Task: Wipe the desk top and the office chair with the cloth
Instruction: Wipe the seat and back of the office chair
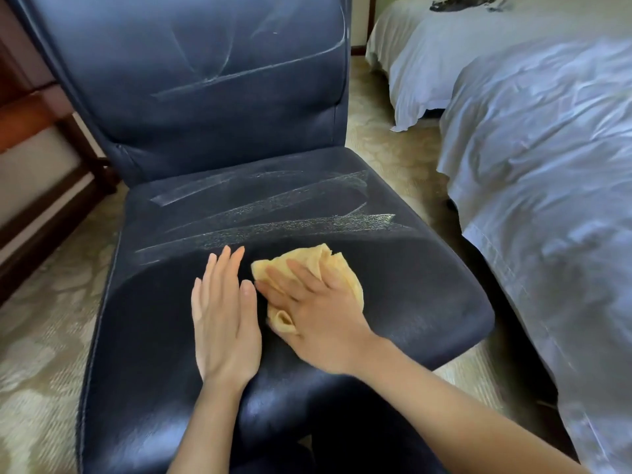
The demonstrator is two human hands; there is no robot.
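Cloth (pixel 330 263) bunched on office chair (pixel 410 302) seat front, pinned under right hand (pixel 318 313); fingers (pixel 301 277) straight, spread, pressing for wipe. Left hand (pixel 222 319) at cloth's 9 o'clock, flat, uncurled, likely steadying chair. Whitish streaks (pixel 273 206) at 12 o'clock.

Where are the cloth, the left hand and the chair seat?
cloth (pixel 318 256): head view, bunched far edge.
left hand (pixel 224 323): head view, back of the hand.
chair seat (pixel 393 285): head view, bare surface right of the cloth.
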